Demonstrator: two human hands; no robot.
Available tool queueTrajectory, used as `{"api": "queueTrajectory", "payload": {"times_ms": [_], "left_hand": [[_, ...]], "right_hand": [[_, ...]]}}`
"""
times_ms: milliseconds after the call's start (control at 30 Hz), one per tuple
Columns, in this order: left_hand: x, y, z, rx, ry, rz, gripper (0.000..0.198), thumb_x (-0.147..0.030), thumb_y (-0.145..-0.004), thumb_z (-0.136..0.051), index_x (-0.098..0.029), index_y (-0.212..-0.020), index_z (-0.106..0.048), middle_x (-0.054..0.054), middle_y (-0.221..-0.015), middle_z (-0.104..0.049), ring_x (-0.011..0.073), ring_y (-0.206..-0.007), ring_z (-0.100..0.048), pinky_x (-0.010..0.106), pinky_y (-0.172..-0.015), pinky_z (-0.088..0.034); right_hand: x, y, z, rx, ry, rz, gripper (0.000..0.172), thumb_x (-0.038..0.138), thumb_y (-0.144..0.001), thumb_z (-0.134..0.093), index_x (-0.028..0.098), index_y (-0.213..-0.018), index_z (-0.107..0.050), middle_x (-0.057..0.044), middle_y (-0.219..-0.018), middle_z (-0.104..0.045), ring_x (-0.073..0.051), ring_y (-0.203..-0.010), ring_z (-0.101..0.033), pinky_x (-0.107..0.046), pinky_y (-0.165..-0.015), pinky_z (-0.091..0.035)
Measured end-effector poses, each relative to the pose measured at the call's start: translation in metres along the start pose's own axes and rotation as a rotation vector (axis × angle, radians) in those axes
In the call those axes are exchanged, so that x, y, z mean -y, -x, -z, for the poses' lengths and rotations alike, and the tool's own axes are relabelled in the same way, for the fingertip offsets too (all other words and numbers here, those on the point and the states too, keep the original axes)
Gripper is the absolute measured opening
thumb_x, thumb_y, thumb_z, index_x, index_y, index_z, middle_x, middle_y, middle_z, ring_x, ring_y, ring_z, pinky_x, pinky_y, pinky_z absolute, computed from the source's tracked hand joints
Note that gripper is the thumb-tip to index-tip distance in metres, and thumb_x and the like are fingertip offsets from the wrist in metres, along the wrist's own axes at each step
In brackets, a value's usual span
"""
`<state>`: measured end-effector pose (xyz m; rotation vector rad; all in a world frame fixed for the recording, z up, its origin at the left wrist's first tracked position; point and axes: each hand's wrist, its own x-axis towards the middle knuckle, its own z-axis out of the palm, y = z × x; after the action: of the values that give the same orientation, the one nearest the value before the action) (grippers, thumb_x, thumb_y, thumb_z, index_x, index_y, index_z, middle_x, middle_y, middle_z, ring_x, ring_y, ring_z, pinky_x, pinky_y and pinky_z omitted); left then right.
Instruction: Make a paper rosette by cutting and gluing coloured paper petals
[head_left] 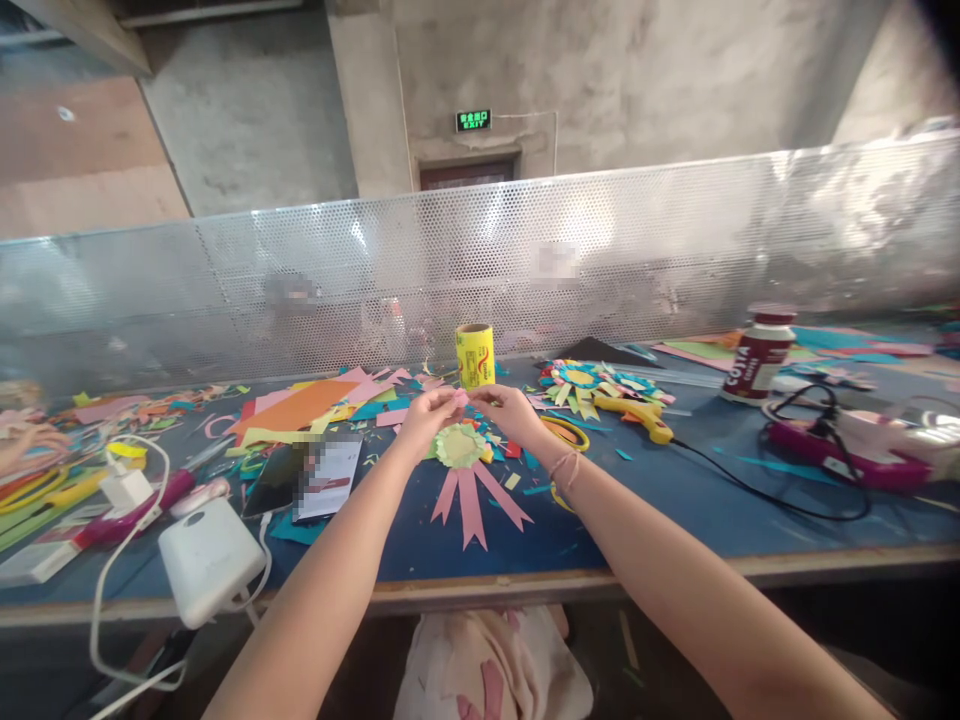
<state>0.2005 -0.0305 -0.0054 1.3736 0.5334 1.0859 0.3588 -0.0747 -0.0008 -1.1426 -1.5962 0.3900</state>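
Nearest on the desk (420,562), pink tails (471,505) spread from a pale-green rosette (459,447) – that much looks done. Just beyond, the left hand (429,418) and right hand (511,410) pinch a small pink piece (460,398), seemingly unfinished and separate. Farther right, layered rosettes (581,376) look complete – or nearly.

1. a dark red bottle (757,355) with "costa" lettering, upright at the right of the blue table (720,520)
2. a magenta power strip (885,475) near it
3. a white block-shaped device (210,560) at the left, by the front edge
4. a perforated metal screen (450,260) behind the table
5. a green exit sign (473,120) (lit, in two scripts) on the concrete wall (637,80)
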Motion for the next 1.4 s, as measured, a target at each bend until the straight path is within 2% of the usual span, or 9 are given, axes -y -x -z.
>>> {"api": "queueTrajectory", "payload": {"times_ms": [233, 433, 567, 900, 1067, 1167, 1267, 1400], "left_hand": [[0.004, -0.007, 0.015, -0.168, -0.011, 0.04, 0.032, -0.038, -0.065, -0.074, -0.015, -0.085, -0.063, 0.004, -0.079, -0.065, 0.0115, -0.064, -0.06, 0.028, -0.069, -0.05], [0.007, -0.009, 0.02, -0.227, -0.033, 0.094, 0.029, -0.037, -0.065, -0.073, -0.015, -0.08, -0.062, 0.003, -0.073, -0.064, 0.0113, -0.06, -0.058, 0.028, -0.066, -0.049], [0.006, -0.009, 0.02, -0.258, -0.048, 0.101, 0.029, -0.037, -0.063, -0.075, -0.015, -0.075, -0.061, 0.002, -0.07, -0.064, 0.011, -0.057, -0.057, 0.028, -0.064, -0.049], [0.008, -0.009, 0.022, -0.215, -0.109, 0.11, 0.032, -0.041, -0.061, -0.075, -0.014, -0.073, -0.061, 0.002, -0.067, -0.063, 0.0106, -0.056, -0.057, 0.025, -0.06, -0.048], [0.008, -0.009, 0.023, -0.221, -0.132, 0.119, 0.031, -0.041, -0.063, -0.074, -0.015, -0.072, -0.061, 0.001, -0.064, -0.061, 0.01, -0.055, -0.055, 0.024, -0.058, -0.047], [0.007, -0.009, 0.022, -0.224, -0.136, 0.12, 0.03, -0.041, -0.063, -0.073, -0.015, -0.071, -0.06, 0.001, -0.062, -0.06, 0.0099, -0.054, -0.055, 0.024, -0.058, -0.047], [0.007, -0.009, 0.022, -0.223, -0.137, 0.117, 0.031, -0.042, -0.064, -0.073, -0.015, -0.071, -0.059, 0.0, -0.062, -0.06, 0.0098, -0.053, -0.055, 0.025, -0.059, -0.047], [0.008, -0.01, 0.022, -0.226, -0.138, 0.108, 0.029, -0.04, -0.066, -0.072, -0.015, -0.075, -0.059, 0.002, -0.066, -0.061, 0.0092, -0.053, -0.054, 0.025, -0.059, -0.047]], "right_hand": [[-0.017, -0.005, 0.003, -0.032, 0.088, -0.037, 0.013, 0.022, -0.074, -0.059, 0.017, -0.082, -0.067, -0.002, -0.075, -0.066, -0.014, -0.07, -0.06, -0.027, -0.069, -0.047], [0.0, 0.002, 0.0, 0.104, 0.001, 0.009, 0.02, 0.032, -0.077, -0.054, 0.015, -0.082, -0.065, -0.003, -0.072, -0.065, -0.013, -0.066, -0.058, -0.026, -0.065, -0.047], [0.004, 0.004, 0.001, 0.14, 0.08, 0.013, 0.019, 0.03, -0.077, -0.052, 0.016, -0.076, -0.064, -0.002, -0.07, -0.065, -0.013, -0.065, -0.058, -0.025, -0.063, -0.045], [-0.007, -0.001, 0.006, 0.111, 0.241, -0.072, 0.018, 0.028, -0.076, -0.052, 0.016, -0.076, -0.066, -0.002, -0.07, -0.066, -0.013, -0.066, -0.059, -0.024, -0.062, -0.044], [-0.015, -0.008, 0.025, 0.016, 0.364, -0.179, 0.017, 0.025, -0.078, -0.052, 0.015, -0.079, -0.067, -0.004, -0.077, -0.068, -0.014, -0.07, -0.061, -0.022, -0.063, -0.043], [-0.021, -0.011, 0.04, -0.011, 0.531, -0.224, 0.017, 0.021, -0.077, -0.052, 0.015, -0.082, -0.068, -0.006, -0.084, -0.069, -0.016, -0.079, -0.062, -0.023, -0.069, -0.043], [-0.024, -0.011, 0.05, 0.009, 0.677, -0.286, 0.019, 0.018, -0.078, -0.049, 0.015, -0.081, -0.068, -0.008, -0.088, -0.07, -0.018, -0.084, -0.062, -0.024, -0.072, -0.042], [-0.024, -0.009, 0.057, 0.051, 0.713, -0.325, 0.021, 0.016, -0.078, -0.047, 0.015, -0.081, -0.068, -0.01, -0.089, -0.07, -0.02, -0.085, -0.063, -0.025, -0.072, -0.043]]}}
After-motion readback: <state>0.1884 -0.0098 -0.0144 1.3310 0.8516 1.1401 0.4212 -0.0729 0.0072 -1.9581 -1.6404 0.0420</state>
